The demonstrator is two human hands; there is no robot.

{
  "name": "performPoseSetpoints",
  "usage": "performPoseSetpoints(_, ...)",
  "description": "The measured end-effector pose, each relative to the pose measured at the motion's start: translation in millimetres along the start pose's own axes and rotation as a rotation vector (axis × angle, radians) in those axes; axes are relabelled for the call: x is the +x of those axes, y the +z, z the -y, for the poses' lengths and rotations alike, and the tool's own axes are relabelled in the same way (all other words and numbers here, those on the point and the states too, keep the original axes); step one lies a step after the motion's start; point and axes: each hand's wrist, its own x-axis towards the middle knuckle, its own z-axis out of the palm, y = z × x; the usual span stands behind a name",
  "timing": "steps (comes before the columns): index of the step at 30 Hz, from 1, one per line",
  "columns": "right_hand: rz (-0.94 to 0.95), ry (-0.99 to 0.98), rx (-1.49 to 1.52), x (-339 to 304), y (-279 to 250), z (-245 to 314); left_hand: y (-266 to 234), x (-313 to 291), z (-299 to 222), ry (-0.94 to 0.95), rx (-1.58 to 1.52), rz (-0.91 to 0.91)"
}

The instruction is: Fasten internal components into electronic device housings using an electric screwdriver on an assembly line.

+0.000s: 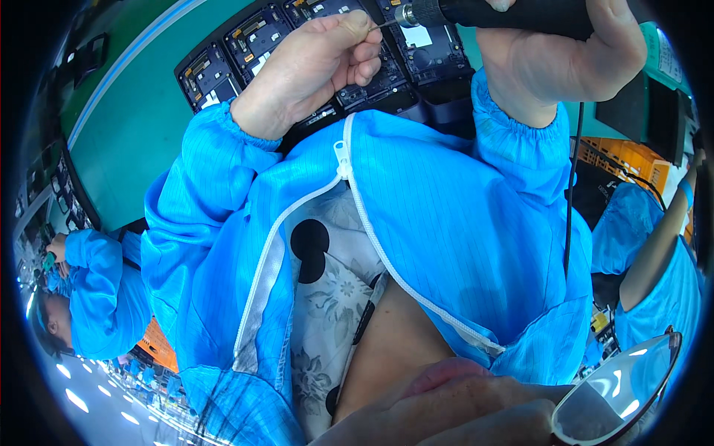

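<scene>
My right hand grips a black electric screwdriver, held sideways at the top of the view with its silver nose toward the left. From that nose a thin bit runs to the fingertips of my left hand. The left thumb and forefinger are pinched at the bit's tip, the other fingers curled; anything small between them is hidden. Below both hands lie several dark device housings with small parts and pale labels inside, set in a row in a black tray.
A green work mat covers the table. The screwdriver's black cord hangs down at the right. Orange crates stand at the right. People in blue work coats sit on the left and right.
</scene>
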Motion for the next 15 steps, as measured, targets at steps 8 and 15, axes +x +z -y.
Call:
performPoseSetpoints(8, 0.074, 0.023, -0.092, 0, 14, 19, 0, 2, 2, 0.042, 0.095, -0.018)
performPoseSetpoints(15, -0.157, 0.064, -0.268, -22, 4, 45, -22, -3, -2, -0.036, 0.127, -0.173)
